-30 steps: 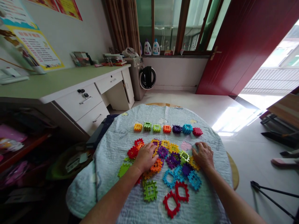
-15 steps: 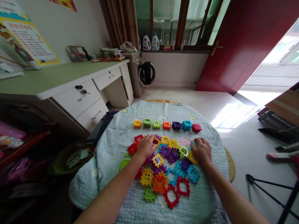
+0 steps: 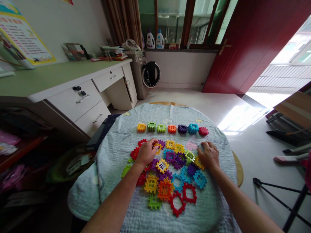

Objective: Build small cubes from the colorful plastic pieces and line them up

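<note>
My left hand [image 3: 146, 152] reaches over the upper left of the heap, with its thumb and fingers closed on the edge of a yellow notched building piece [image 3: 158, 148]. Red pieces [image 3: 135, 152] lie just left of that hand, and a purple piece [image 3: 161, 143] is beyond its fingertips. My right hand [image 3: 209, 154] rests on the cloth at the heap's right side, fingers loosely bent and apart, beside another yellow piece [image 3: 199, 163]. Between the hands lie a light green frame [image 3: 190, 157] and several purple, blue and yellow pieces. Red open frames [image 3: 189, 193] lie nearest me.
A pale blue cloth [image 3: 206, 207] covers the round table. Across its far half runs a row of small assembled blocks, from a yellow one [image 3: 141, 127] to a red one [image 3: 203, 131]. A desk [image 3: 80, 76] stands at left, and a black tripod leg [image 3: 279, 186] at right.
My left hand has tilted slightly, and the yellow piece at its fingertips now shows more plainly. My right hand stays in place. The whole view has shifted a little.
</note>
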Action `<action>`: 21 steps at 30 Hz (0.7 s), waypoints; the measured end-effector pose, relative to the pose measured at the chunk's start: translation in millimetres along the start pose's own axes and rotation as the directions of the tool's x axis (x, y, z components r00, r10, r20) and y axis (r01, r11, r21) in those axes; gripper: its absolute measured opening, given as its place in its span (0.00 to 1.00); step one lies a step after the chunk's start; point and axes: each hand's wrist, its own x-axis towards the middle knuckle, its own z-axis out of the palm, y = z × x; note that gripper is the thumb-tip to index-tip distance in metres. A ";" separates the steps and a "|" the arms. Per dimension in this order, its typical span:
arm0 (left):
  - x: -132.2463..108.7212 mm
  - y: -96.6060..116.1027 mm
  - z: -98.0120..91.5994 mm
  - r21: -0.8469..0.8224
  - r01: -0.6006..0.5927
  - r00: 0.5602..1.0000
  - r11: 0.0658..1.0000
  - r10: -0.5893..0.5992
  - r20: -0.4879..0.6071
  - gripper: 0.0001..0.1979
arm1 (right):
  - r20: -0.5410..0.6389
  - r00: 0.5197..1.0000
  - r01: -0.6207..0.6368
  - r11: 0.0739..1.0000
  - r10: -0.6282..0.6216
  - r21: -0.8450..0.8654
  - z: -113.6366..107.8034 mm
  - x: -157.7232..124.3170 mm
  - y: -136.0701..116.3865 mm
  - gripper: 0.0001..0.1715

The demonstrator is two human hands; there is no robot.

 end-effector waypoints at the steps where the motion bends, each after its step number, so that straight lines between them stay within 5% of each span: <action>1: -1.1 1.6 -2.2 -0.038 0.022 1.000 0.999 -0.021 0.022 0.07 | -0.002 1.000 0.003 1.000 -0.003 0.000 0.4 0.2 0.4 0.16; 6: -11.9 8.3 -11.7 0.122 0.041 0.975 0.992 -0.067 0.212 0.06 | -0.013 1.000 0.008 1.000 -0.008 0.004 1.9 1.2 1.8 0.16; 11: -27.0 27.4 -9.1 0.587 0.003 0.998 0.809 0.030 -0.047 0.08 | 0.002 1.000 -0.001 1.000 0.001 0.001 1.2 1.6 1.3 0.16; 13: -29.3 38.5 -0.1 0.564 -0.127 0.992 0.816 0.108 0.068 0.11 | 0.010 1.000 -0.006 1.000 0.006 -0.004 0.6 1.6 0.6 0.16; 16: -26.1 51.5 17.8 0.430 -0.353 0.915 0.831 0.211 0.343 0.16 | 0.018 1.000 -0.013 1.000 0.013 -0.010 -0.4 1.6 -0.5 0.16; 21: -11.0 56.3 38.1 0.450 -0.370 0.887 0.812 0.165 0.432 0.17 | 0.018 1.000 -0.009 1.000 0.009 -0.009 -0.6 1.7 -0.7 0.16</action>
